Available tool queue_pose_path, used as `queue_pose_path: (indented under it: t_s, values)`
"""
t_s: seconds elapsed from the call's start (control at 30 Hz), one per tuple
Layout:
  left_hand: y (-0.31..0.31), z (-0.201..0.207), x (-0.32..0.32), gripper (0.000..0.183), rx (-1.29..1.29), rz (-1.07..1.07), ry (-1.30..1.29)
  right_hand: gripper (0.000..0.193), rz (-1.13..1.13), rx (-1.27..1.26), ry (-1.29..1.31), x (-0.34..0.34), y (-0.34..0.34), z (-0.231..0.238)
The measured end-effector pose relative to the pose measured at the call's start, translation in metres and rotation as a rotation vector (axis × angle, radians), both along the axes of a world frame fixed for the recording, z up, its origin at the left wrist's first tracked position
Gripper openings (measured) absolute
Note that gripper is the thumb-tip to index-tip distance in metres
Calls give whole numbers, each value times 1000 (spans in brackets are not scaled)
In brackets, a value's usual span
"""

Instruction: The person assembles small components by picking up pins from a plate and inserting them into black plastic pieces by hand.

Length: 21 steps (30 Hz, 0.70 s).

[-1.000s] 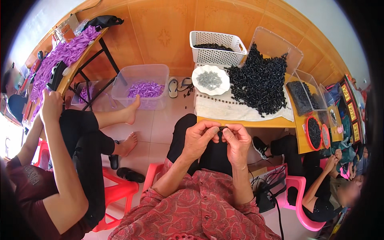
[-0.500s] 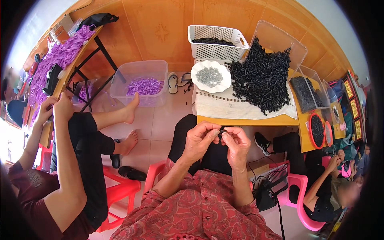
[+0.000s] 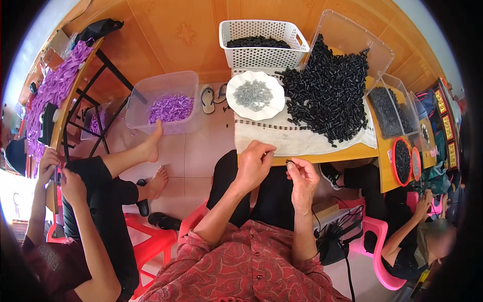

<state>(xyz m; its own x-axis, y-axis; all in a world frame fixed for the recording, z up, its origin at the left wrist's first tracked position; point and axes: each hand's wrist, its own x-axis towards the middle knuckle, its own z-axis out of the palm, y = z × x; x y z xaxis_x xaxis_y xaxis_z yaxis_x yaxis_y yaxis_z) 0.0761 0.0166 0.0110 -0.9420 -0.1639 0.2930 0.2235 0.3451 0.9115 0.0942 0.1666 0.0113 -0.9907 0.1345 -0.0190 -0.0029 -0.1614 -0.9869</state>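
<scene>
Near the table's front edge, my left hand [image 3: 255, 165] is raised with its fingers curled together; whatever they may pinch is too small to tell. My right hand [image 3: 303, 177], over my lap, pinches a small black piece [image 3: 289, 162] between thumb and fingertips. In front of me a large heap of short black tube-like pieces [image 3: 329, 93] spreads over a white cloth [image 3: 271, 142]. Left of the heap, a white scalloped plate [image 3: 232, 103] bears a pile of small greyish clear parts [image 3: 253, 95].
A white perforated basket [image 3: 251, 61] of black pieces stands behind the plate. Clear boxes [image 3: 395, 113] and a red-rimmed tray [image 3: 402, 162] sit at the right. Purple pieces fill a clear tub [image 3: 193, 113] on the floor. Co-workers sit on both sides, the left one's hands [image 3: 70, 183] at another table.
My hands have parted: the left has moved up toward the table, while the right stays over my lap with a black piece. The view has shifted slightly. The left co-worker's hands have lowered.
</scene>
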Motion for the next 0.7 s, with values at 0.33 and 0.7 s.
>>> queue_pose_path:
  t_s: [0.33, 0.7]
  values:
    - [18, -21, -66, 12, -453, -53, 66, 14, -65, 32, -30, -33, 15, -1]
    - [26, -34, -70, 8, -587, -14, 46, 19, -36, -247, -148, -36, 20, -5]
